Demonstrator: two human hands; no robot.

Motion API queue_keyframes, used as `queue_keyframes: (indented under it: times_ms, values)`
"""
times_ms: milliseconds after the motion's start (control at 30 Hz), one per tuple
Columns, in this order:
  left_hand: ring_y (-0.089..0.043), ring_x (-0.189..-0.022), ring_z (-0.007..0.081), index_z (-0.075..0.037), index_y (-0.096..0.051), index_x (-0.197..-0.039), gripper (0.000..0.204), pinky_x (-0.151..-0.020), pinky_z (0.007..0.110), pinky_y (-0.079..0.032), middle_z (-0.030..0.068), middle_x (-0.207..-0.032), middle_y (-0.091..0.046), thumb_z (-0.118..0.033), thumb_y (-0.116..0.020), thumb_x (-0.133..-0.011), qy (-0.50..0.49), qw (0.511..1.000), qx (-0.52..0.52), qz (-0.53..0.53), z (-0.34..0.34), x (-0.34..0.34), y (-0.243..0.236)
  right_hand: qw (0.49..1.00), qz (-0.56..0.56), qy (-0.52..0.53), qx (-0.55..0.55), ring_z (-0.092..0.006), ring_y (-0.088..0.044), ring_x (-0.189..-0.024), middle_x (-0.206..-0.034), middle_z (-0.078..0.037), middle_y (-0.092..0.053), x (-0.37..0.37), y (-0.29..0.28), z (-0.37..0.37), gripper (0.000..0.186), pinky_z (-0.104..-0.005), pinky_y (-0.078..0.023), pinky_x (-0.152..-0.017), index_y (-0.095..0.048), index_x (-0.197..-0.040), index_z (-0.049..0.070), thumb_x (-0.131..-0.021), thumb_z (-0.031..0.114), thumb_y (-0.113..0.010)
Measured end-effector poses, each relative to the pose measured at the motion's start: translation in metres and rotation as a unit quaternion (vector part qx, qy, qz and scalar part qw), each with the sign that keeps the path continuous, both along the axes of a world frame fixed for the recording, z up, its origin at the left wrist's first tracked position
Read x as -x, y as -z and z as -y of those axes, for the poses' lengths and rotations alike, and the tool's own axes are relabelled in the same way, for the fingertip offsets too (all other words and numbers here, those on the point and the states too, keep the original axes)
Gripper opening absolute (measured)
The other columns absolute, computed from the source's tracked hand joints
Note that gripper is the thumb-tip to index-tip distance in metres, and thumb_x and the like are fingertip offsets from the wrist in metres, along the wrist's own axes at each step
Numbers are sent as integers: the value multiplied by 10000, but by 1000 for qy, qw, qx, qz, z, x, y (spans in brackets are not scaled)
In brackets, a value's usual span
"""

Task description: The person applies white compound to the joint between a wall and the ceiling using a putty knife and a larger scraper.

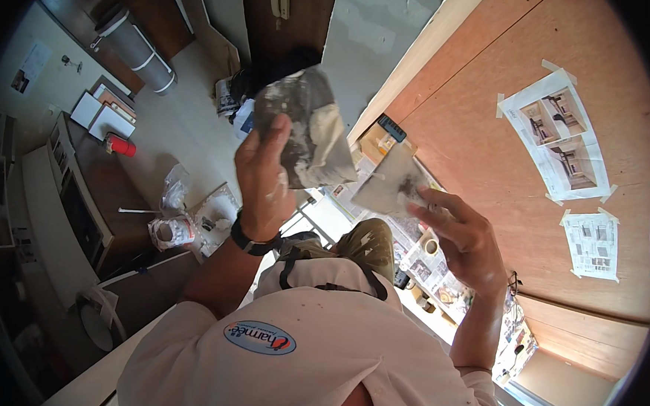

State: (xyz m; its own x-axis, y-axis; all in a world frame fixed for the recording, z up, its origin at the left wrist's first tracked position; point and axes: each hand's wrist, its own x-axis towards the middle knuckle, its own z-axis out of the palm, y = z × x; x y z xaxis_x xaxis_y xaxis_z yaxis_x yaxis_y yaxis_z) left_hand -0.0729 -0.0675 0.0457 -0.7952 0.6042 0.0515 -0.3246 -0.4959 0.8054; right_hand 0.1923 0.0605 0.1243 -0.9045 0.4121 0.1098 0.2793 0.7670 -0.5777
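My left hand (267, 177) grips a dark, plaster-smeared flat plate (292, 115) from its near left side, thumb on top and the other fingers mostly hidden beneath it. A cream lump of filler (328, 132) lies on the plate's right part. To the right and a little nearer, my right hand (461, 230) pinches a thin grey putty scraper (389, 186) between thumb and fingers. The scraper's wide blade points left, just apart from the plate. White residue marks my left fingers, and a dark band (252, 241) circles that wrist.
A wooden panel wall (465, 107) with taped-up sheets (560, 135) rises at the right. Below it, papers and tape rolls (431, 246) cover a surface. On the left stand a plaster-smeared bucket (172, 232), a dark cabinet (82, 158) and a grey cylindrical bin (137, 50).
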Motion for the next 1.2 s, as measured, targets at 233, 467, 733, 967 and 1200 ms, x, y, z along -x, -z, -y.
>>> queue_keyframes:
  times_ms: [233,467,733,967,1200]
  values:
    - [-667,-1159,252,40,-566,-1351,383,-1043,392,-499,149,-1315,-655,-202,-558,-1054,14,963,102,-248,10,24,13,754,-224,43,616,-194,-661,-626,-1169,-219,-681,-27,19,-11,517,-288,-528,-490,-534,-1359,-90,-849,-57,-614]
    - [-664,-1194,270,-7,-563,-1374,381,-1052,422,-516,141,-1322,-668,-239,-525,-1075,262,903,-161,301,-5,-23,32,678,-146,-94,714,-217,-617,-477,-851,-246,-723,-2,90,-4,421,-295,-472,-390,-592,-1201,-128,-869,110,-694]
    - [-669,-1171,258,-23,-577,-1355,375,-1033,429,-520,123,-1299,-678,-256,-557,-1062,265,912,-141,279,15,-46,20,720,-210,48,660,-187,-571,-445,-821,-204,-725,-19,110,-24,385,-282,-446,-384,-637,-1159,-83,-901,193,-716]
    - [-688,-1106,242,-62,-613,-1339,359,-996,413,-532,96,-1259,-704,-260,-578,-1041,230,908,-142,319,39,-29,26,788,-393,101,464,-167,-605,-597,-877,-143,-677,-33,10,-40,455,-285,-495,-511,-580,-1277,-100,-914,174,-579]
    - [-589,-897,142,-71,-615,-1351,333,-806,294,-482,23,-1045,-663,-196,-567,-1045,113,950,-124,263,36,-36,24,828,-540,59,-140,-167,-594,-849,-1497,-206,-434,27,-176,-34,555,-292,-535,-636,-557,-1430,-42,-877,-80,-539]
